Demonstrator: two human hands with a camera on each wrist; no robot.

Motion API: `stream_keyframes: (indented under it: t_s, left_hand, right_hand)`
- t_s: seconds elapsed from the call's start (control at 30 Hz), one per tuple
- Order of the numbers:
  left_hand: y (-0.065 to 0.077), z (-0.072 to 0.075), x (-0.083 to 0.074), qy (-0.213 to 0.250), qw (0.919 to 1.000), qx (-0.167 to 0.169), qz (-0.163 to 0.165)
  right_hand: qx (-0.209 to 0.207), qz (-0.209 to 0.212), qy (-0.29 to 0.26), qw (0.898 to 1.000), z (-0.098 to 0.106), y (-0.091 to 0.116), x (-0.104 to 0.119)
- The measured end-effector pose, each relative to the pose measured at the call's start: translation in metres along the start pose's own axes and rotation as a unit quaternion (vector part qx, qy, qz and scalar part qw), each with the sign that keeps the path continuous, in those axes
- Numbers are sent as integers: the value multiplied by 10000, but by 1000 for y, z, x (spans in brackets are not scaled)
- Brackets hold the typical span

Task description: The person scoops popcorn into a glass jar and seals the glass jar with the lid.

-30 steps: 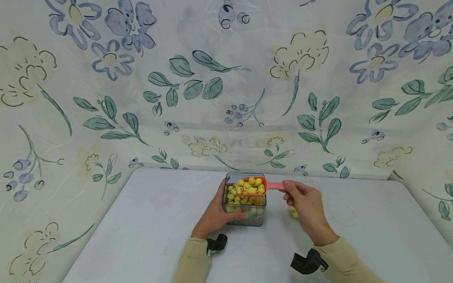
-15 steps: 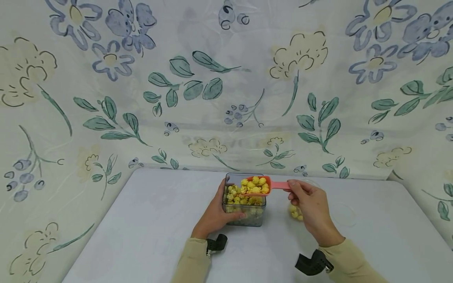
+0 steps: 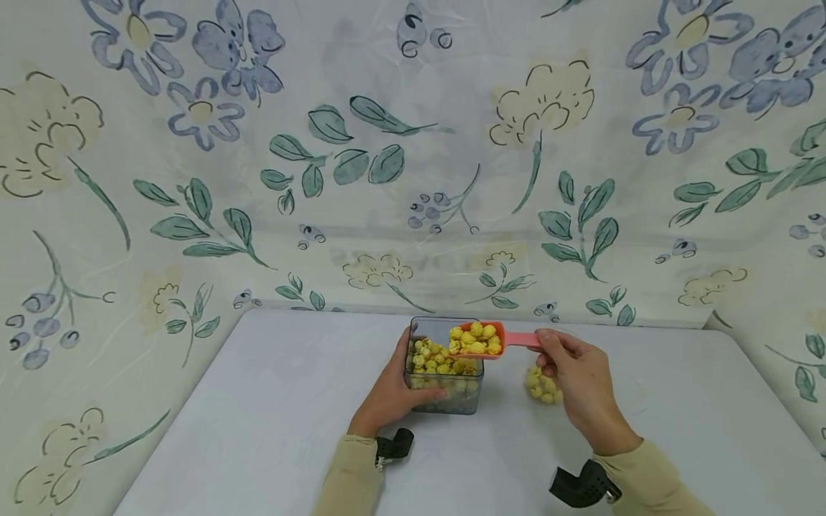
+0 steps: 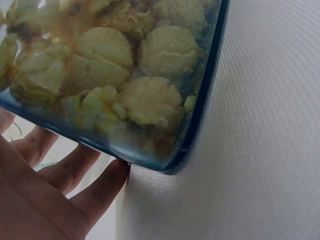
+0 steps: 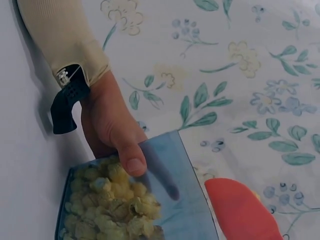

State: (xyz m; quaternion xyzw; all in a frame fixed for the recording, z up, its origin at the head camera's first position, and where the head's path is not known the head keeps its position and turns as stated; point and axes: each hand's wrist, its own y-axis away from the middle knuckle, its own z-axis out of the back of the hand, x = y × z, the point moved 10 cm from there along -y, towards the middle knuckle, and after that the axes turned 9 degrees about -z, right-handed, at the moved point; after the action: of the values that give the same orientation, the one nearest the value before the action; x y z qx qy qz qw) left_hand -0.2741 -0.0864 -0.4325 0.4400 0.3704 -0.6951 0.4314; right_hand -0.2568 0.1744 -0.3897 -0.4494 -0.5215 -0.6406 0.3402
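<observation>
A clear square container (image 3: pixel 445 403) of yellow popcorn (image 3: pixel 434 358) stands on the white table. My left hand (image 3: pixel 387 393) holds it from the left, thumb across the near wall; in the left wrist view the other fingers (image 4: pixel 102 192) lie along the container's edge. My right hand (image 3: pixel 584 380) pinches the handle of a coral-red scoop (image 3: pixel 519 340). The scoop, heaped with popcorn (image 3: pixel 476 338), is held level over the container's right rim. In the right wrist view only part of the scoop (image 5: pixel 242 210) shows, beside the container's wall.
Behind and beside my right hand, more popcorn (image 3: pixel 540 387) sits on the table's right half, apparently in a clear vessel mostly hidden by the hand. A faint clear round thing (image 3: pixel 635 394) lies farther right. A floral cloth (image 3: pixel 413 179) hangs behind the table's back edge.
My right hand has drawn the loaded scoop to the right, from over the middle of the container to its right rim. My left hand and the container have stayed put.
</observation>
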Motion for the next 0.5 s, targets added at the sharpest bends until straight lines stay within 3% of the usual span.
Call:
stream_keyframes:
  t_s: [0.5]
  left_hand:
    - [0,0,1,11,9999,-27,-114]
  right_hand:
    - [-29,124,97,9999,26,0,2]
